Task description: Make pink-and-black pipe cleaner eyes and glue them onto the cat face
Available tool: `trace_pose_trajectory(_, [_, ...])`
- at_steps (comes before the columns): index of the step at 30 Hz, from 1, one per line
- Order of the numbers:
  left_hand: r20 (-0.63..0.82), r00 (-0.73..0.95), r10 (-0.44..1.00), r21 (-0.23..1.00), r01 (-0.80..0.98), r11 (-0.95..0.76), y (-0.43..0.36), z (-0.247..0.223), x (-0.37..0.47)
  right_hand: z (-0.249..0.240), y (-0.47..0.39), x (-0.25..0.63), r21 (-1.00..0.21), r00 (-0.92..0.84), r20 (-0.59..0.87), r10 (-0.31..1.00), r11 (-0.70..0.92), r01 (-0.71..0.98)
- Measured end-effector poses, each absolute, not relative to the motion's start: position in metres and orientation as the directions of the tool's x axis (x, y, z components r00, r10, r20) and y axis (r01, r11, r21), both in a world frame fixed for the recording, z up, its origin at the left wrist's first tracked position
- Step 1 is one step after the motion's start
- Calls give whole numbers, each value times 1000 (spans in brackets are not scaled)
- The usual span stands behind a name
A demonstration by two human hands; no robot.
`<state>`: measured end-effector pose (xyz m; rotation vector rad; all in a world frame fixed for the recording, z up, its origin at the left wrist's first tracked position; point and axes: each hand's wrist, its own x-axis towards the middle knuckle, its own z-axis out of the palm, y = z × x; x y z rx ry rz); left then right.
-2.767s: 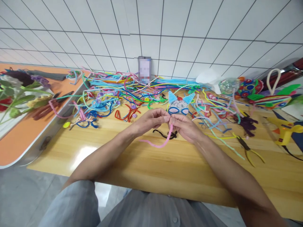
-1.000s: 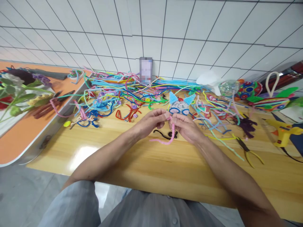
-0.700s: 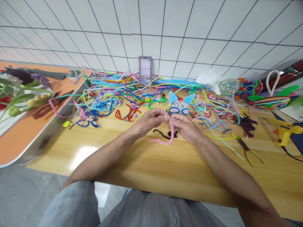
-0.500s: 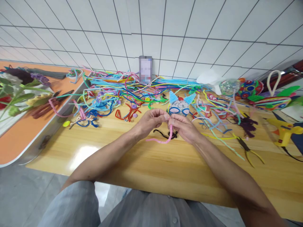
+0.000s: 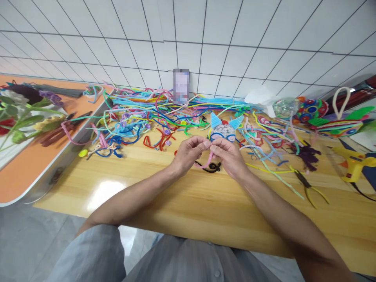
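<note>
Left hand (image 5: 189, 153) and right hand (image 5: 229, 156) pinch a pink stem (image 5: 210, 158) between fingertips, seemingly steadying it for fine shaping.

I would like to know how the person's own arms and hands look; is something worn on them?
The left hand and right hand have no gloves, and no ring, watch or bracelet shows. Both forearms are without sleeves. On the body is a grey garment with a round button.
</note>
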<state>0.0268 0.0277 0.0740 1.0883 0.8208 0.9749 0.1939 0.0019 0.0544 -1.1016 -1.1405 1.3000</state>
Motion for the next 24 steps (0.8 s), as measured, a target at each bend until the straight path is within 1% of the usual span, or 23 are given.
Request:
trace_pose_trajectory(3, [-74,310,948,966,-214,146,24,73,28,53,0,193,-998,15,57,998,58,-34])
trace_pose_trajectory(6, [-92,252,963,964,-221,150,21,69,30,52,-2,191,-996,53,87,995,86,21])
trace_pose_trajectory(10, [-90,243,966,958,-246,151,18,65,32,54,-5,189,-993,87,109,990,104,61])
trace_pose_trajectory(13, [-37,265,964,968,-231,100,19,65,32,59,-7,189,-987,115,136,984,124,102])
trace_pose_trajectory(16, [59,343,938,986,-164,-2,23,68,29,66,-7,193,-977,105,154,982,135,166])
trace_pose_trajectory(18, [133,409,903,991,-60,-119,27,72,25,71,-6,198,-968,55,146,988,131,213])
trace_pose_trajectory(21, [202,475,857,950,118,-289,31,81,18,77,-4,204,-952,-33,125,992,129,278])
trace_pose_trajectory(24, [245,492,836,910,181,-373,33,88,13,82,-4,208,-932,-76,126,989,144,334])
